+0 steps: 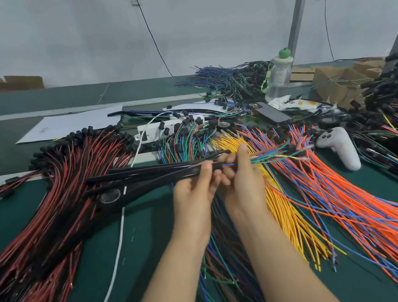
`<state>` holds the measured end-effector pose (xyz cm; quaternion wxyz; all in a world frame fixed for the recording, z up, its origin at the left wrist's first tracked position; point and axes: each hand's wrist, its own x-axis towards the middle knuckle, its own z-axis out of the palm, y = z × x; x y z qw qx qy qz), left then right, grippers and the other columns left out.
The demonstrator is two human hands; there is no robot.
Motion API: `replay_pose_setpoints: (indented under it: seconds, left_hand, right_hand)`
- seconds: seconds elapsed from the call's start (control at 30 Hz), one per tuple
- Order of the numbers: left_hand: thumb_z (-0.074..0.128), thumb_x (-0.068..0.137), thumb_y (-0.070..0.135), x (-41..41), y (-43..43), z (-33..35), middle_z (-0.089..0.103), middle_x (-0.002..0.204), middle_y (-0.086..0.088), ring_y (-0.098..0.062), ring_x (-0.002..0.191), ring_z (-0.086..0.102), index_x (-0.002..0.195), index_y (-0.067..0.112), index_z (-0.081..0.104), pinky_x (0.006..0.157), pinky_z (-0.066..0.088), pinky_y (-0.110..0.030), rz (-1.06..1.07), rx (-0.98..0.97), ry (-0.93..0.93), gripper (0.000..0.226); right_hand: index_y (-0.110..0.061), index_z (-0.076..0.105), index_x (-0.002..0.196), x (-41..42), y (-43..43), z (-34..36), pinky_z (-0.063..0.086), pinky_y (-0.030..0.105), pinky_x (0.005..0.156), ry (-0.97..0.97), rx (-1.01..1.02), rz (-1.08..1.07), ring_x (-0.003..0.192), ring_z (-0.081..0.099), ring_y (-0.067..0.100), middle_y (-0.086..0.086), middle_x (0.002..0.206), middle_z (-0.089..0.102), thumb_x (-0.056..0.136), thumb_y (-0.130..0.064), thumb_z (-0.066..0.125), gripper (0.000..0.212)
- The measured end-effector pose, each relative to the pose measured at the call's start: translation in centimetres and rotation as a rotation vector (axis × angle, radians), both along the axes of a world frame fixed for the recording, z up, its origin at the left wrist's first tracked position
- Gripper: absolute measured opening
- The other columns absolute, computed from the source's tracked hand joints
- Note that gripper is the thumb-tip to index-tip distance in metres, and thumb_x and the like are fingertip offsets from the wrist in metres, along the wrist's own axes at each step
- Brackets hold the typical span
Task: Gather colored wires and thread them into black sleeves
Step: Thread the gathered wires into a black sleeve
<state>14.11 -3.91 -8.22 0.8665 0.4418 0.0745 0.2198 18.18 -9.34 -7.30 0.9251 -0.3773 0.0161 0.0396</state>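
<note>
Head view. Green work table [142, 240] below a plain white wall [67, 41], heaped with wire: red-and-black wires [57, 215] on the left, yellow wires [288, 209] and orange wires [361, 202] on the right. Held clear of the table at centre: black sleeves [144, 177], gripped near their right-hand mouths by left hand [194, 191], fingers curled round and thumb on top, likely to keep one mouth steady for the feed. Pinched just right of that mouth by right hand [244, 182]: a thin bundle of colored wires [270, 155], thumb pressed against fingers, kept close in, probably to stop limp ends buckling on entry. Hands almost touching, with a short run of blue and red wire between them. Sleeves' long axis roughly left-right and near level, with the far ends fanned leftward over the red-and-black pile. Wire bundle on the same line, with loose tips splayed rightward toward a white controller [338, 147]. Could not tell the depth of wire inside the sleeve. Judged mid-threading.
</note>
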Motion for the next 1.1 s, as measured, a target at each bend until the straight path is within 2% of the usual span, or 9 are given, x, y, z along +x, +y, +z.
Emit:
replay_pose_setpoints:
  seconds: [0.1,0.17,0.27,0.37,0.53,0.73,0.83,0.93,1.1]
  left_hand:
    - [0.053,0.092,0.004,-0.1,1.1,0.5,0.065,0.060,0.000,-0.004,0.057,0.063,0.075,0.001,0.061,0.060,0.052,-0.013,0.028,-0.102,-0.003,0.019]
    - [0.055,0.090,0.003,-0.2,1.7,0.7,0.065,0.061,0.001,-0.004,0.058,0.064,0.073,0.002,0.061,0.059,0.053,-0.013,0.033,-0.189,-0.008,0.018]
    - [0.055,0.090,0.003,-0.4,1.6,0.8,0.065,0.065,0.001,-0.005,0.059,0.064,0.079,0.003,0.063,0.059,0.053,-0.013,0.020,-0.208,-0.010,0.014]
    - [0.053,0.091,0.005,-0.3,1.3,0.8,0.066,0.066,0.001,-0.005,0.060,0.064,0.083,0.004,0.064,0.060,0.053,-0.013,0.005,-0.209,-0.019,0.013]
    - [0.051,0.093,0.007,-0.3,0.9,0.4,0.067,0.073,-0.003,-0.004,0.062,0.063,0.088,-0.001,0.063,0.063,0.053,-0.013,-0.056,-0.111,-0.010,0.015]
    - [0.053,0.092,0.011,-0.3,1.4,0.2,0.062,0.070,0.001,-0.003,0.058,0.056,0.090,0.004,0.065,0.058,0.051,-0.012,-0.079,-0.101,0.024,0.014]
    - [0.050,0.093,0.007,-0.3,2.5,0.4,0.066,0.082,0.001,-0.001,0.054,0.051,0.103,0.011,0.063,0.054,0.047,-0.012,-0.102,-0.204,-0.023,0.017]
    - [0.049,0.092,0.005,-0.4,3.7,0.4,0.071,0.089,0.000,-0.001,0.056,0.055,0.097,0.009,0.062,0.058,0.051,-0.011,-0.111,-0.291,-0.104,0.015]
    - [0.050,0.092,0.009,-0.2,3.2,0.3,0.073,0.088,0.001,0.000,0.060,0.059,0.089,0.005,0.063,0.060,0.051,-0.010,-0.061,-0.162,-0.070,0.013]
  right_hand:
    - [-0.011,0.063,0.078,-0.1,-0.2,0.5,0.023,0.013,0.034,0.009,0.011,0.119,0.036,0.028,0.003,-0.004,0.058,0.053,0.089,-0.030,0.059,0.022]
    - [-0.018,0.062,0.085,0.5,-1.4,0.5,0.019,0.013,0.033,0.070,0.222,0.136,0.035,0.024,0.003,-0.004,0.066,0.054,0.078,-0.032,0.065,0.016]
    - [-0.017,0.050,0.075,1.2,-2.7,0.1,0.023,0.011,0.031,0.098,0.444,0.101,0.032,0.027,0.002,-0.003,0.067,0.048,0.095,-0.032,0.052,0.025]
    - [-0.015,0.043,0.068,1.1,-2.4,0.2,0.024,0.011,0.031,0.066,0.308,0.057,0.032,0.027,0.001,-0.002,0.059,0.047,0.099,-0.034,0.045,0.037]
    - [-0.012,0.043,0.067,0.6,-1.1,0.1,0.023,0.014,0.034,-0.070,0.059,-0.033,0.035,0.029,0.003,-0.001,0.058,0.047,0.102,-0.031,0.042,0.039]
    - [-0.009,0.046,0.065,0.4,-0.8,0.2,0.030,0.012,0.034,0.019,0.114,0.042,0.035,0.036,0.002,0.003,0.058,0.055,0.101,-0.032,0.043,0.042]
    - [-0.009,0.046,0.067,0.7,-1.5,0.5,0.033,0.011,0.034,0.094,0.256,0.058,0.034,0.038,0.002,0.003,0.056,0.054,0.100,-0.034,0.043,0.042]
    - [-0.009,0.048,0.067,0.9,-1.8,0.7,0.037,0.010,0.035,0.121,0.373,0.098,0.035,0.042,0.002,0.004,0.054,0.056,0.098,-0.037,0.046,0.042]
    - [-0.004,0.051,0.065,0.7,-1.0,0.4,0.036,0.012,0.035,0.058,0.192,0.004,0.036,0.042,0.003,0.009,0.064,0.062,0.101,-0.030,0.044,0.045]
